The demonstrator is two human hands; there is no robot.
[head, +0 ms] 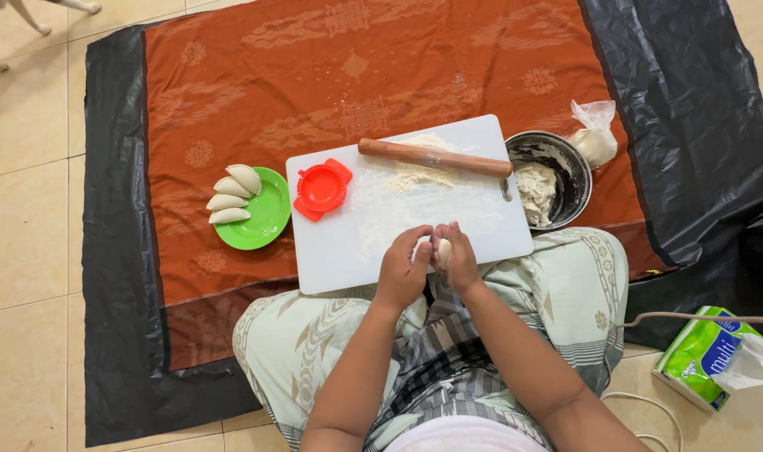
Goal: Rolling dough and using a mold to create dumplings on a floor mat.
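Both hands' grip closed around a small dough ball (442, 251), left hand (401, 272) and right hand (461, 259) mostly hiding it

A green, blue and white soft tissue pack (704, 354) lies on the tiled floor (22, 251) at lower right, a white sheet poking out; a knotted clear plastic bag (595, 132) of white flour sits beside the metal bowl (576, 172).

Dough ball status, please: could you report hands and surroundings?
Both hands, left hand and right hand, cupping dough ball. Over white cutting board. Rolling pin beyond, clear.
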